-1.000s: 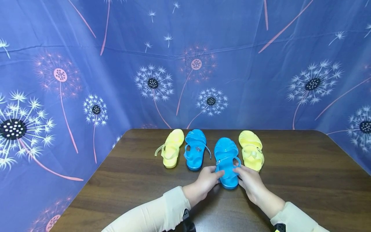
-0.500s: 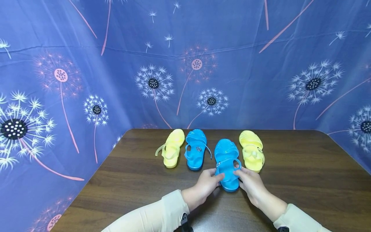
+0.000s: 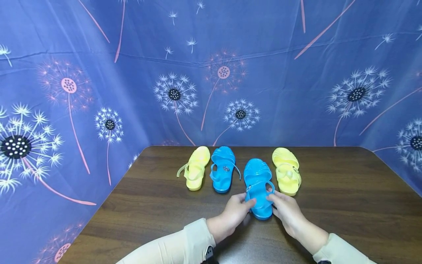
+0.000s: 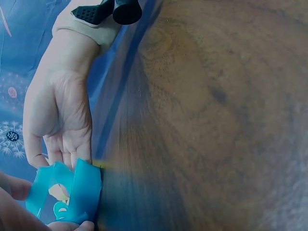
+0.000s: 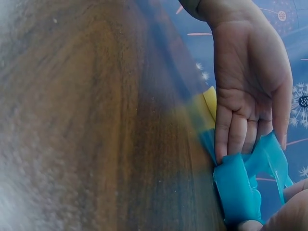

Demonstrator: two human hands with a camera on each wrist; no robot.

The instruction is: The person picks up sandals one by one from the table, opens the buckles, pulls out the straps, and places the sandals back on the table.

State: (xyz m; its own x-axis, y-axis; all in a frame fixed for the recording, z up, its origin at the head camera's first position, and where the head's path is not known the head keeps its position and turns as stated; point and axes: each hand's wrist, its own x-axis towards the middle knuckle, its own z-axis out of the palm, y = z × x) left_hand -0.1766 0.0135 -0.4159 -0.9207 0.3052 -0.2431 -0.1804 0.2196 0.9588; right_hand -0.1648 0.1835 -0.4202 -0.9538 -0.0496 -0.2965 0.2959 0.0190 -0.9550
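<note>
Between my two hands is a blue jelly sandal [image 3: 257, 170], its toe pointing away from me and its heel nearest. My left hand [image 3: 230, 214] grips the left side near the heel, thumb over the footbed and fingers below. On the opposite side, my right hand [image 3: 290, 214] pinches the edge the same way, just beneath the looped strap. The buckle strap crosses over the footbed. In the left wrist view, the sandal's heel wall [image 4: 86, 192] shows between the hands. A matching blue sandal [image 3: 222, 176] lies to the left, its strap hanging loose.
A yellow sandal [image 3: 197, 165] lies left of the loose blue one, strap unfastened. Another yellow sandal [image 3: 286, 167] lies close to the right hand. All are on a brown wooden table [image 3: 346, 190] backed by a blue dandelion-print cloth [image 3: 280, 91].
Both hands have drawn the held blue sandal slightly toward me, keeping their grip. The other sandals have stayed in place.
</note>
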